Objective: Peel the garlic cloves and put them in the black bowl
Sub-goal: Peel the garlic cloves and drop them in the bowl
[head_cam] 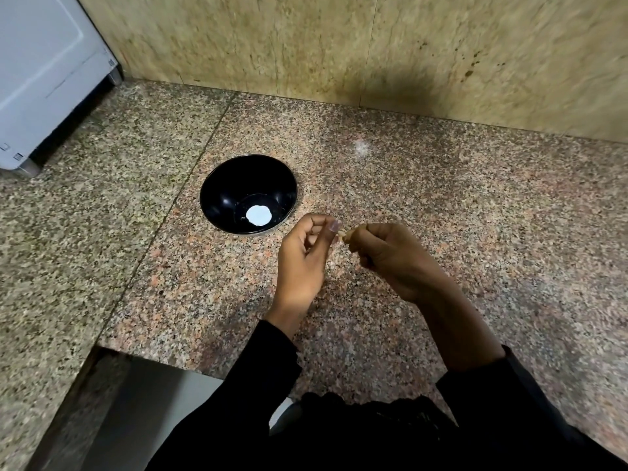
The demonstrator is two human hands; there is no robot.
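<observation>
From the head camera, a speckled granite counter (441,198) runs back to a mottled tan stone wall (339,45), the two meeting in a line that slopes down toward the right; at the near left the counter's edge (149,358) ends in a stepped corner, with a drop to a pale floor below it; a white appliance (40,73) stands at the far left, its foot on the counter beside the wall; a thin seam (176,198) crosses the stone diagonally left of the bowl; broad stretches of bare granite lie right of the hands and behind the bowl toward the wall.

The black bowl (221,195) sits on the counter left of centre, upright, apart from the wall and the appliance; inside it only a round white spot (258,215) on the bottom is plain, and whether that is a glare or a thing I cannot tell.

Both hands hover over the counter just right of and nearer than the bowl, in black sleeves (258,375); the left hand (302,260) is curled, thumb toward the right hand, and whether it pinches anything I cannot tell; the right hand (390,256) is curled round a small pale garlic clove (343,235), of which only a tip shows between the two hands, above the counter and outside the bowl.
</observation>
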